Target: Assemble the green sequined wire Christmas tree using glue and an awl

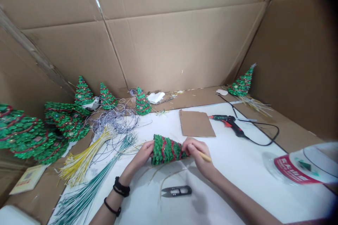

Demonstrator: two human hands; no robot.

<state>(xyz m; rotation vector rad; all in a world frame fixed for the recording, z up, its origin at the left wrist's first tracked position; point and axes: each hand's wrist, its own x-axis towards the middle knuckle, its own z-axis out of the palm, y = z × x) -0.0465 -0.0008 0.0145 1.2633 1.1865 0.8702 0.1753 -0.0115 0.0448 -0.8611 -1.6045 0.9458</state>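
A small green decorative Christmas tree with red garland lies on its side, its tip pointing right. My left hand is closed around its base end. Near the tip, my right hand grips a tool with a pale wooden handle; the fingers hide its working end, which is against or close to the tree. Thin tan strands trail from beneath the tree over the white sheet. Just below them lies a pair of black thread snips.
A glue gun with its cord and a cardboard square lie beyond my right hand. A plastic bottle lies at right. Yellow-white wires, green wires, tangled wire and several finished trees crowd the left.
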